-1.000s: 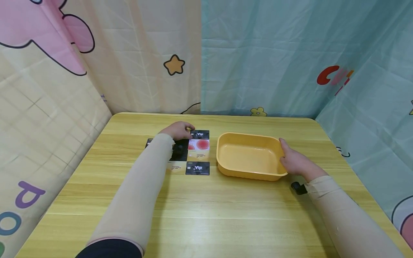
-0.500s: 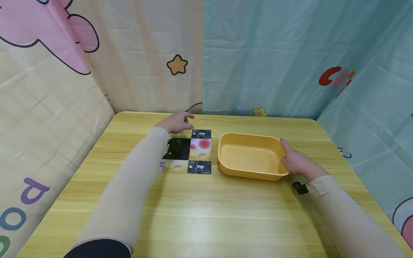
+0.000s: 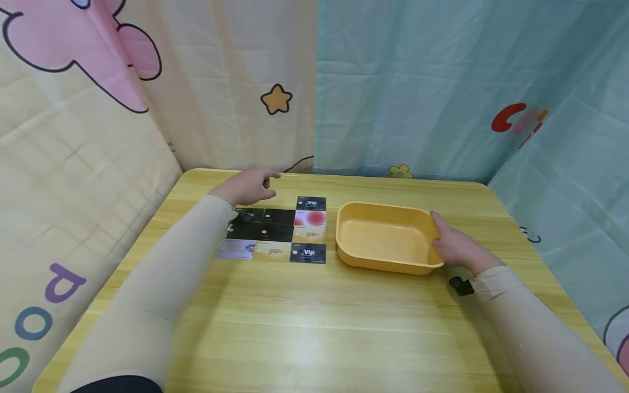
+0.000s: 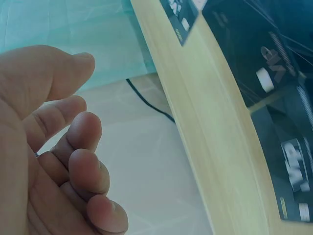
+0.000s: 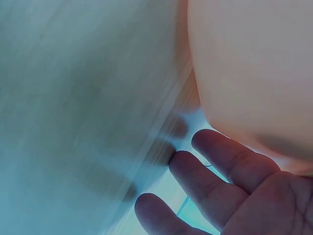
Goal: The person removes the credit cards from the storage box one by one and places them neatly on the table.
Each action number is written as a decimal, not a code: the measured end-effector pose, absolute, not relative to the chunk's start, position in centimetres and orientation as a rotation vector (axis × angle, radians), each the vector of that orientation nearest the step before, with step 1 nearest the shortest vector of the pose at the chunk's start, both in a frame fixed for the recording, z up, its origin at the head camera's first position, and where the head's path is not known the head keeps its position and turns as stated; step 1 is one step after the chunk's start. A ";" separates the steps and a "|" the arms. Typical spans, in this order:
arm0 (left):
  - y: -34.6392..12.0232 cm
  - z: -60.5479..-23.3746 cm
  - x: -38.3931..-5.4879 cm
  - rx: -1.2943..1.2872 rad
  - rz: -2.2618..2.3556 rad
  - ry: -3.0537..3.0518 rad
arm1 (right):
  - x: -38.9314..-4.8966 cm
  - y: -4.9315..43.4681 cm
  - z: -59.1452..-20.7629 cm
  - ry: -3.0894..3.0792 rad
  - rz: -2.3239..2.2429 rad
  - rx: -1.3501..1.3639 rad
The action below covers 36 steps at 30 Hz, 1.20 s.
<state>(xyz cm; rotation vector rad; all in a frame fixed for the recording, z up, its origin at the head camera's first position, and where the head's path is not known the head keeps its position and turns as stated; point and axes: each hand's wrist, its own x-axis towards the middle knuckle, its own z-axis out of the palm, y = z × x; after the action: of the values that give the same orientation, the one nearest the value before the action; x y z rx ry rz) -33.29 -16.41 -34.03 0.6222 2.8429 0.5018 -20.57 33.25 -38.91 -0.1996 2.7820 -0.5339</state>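
Note:
Several bank-style cards lie edge to edge on the wooden table, left of a yellow plastic tub (image 3: 388, 232). Black cards (image 3: 277, 225) fill the middle, beside a red-and-pink card (image 3: 310, 219). Along the front are a pale purple card (image 3: 237, 249), a gold card (image 3: 272, 251) and a dark Vip card (image 3: 307, 253). My left hand (image 3: 248, 185) hovers behind the black cards, fingers loosely bent and holding nothing; its wrist view shows dark cards (image 4: 269, 63) off to the side. My right hand (image 3: 457, 248) grips the tub's right rim, with fingers (image 5: 210, 183) below the outer wall.
The wooden table (image 3: 314, 316) extends toward me in front of the cards and tub. Printed curtains (image 3: 393, 87) hang right behind its back edge and at both sides. A small black device (image 3: 461, 286) sits at my right wrist.
My left hand has left the back-row Vip card and moved back and to the left, uncovering more black cards and the purple one. My right hand stays on the tub.

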 end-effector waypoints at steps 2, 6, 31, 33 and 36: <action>-17.0 -33.9 -32.7 0.631 0.485 2.853 | -20.7 33.4 -38.9 2.777 -0.534 -0.203; -18.0 -33.9 -31.7 0.624 0.458 2.863 | -20.8 33.5 -38.7 2.773 -0.521 -0.201; -21.5 -35.8 -27.5 0.623 0.380 2.932 | -20.3 36.0 -38.5 2.715 -0.677 -0.175; -21.5 -36.0 -27.2 0.606 0.386 2.936 | -20.2 36.5 -38.4 2.725 -0.704 -0.170; -21.8 -36.0 -26.6 0.585 0.398 2.939 | -20.1 37.1 -38.1 2.745 -0.710 -0.156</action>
<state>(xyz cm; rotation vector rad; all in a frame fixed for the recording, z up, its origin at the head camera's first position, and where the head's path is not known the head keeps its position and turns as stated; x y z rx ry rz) -26.59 -21.85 -36.02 0.5851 2.9394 0.3982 -20.05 37.12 -38.10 -0.1564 2.7452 -0.7099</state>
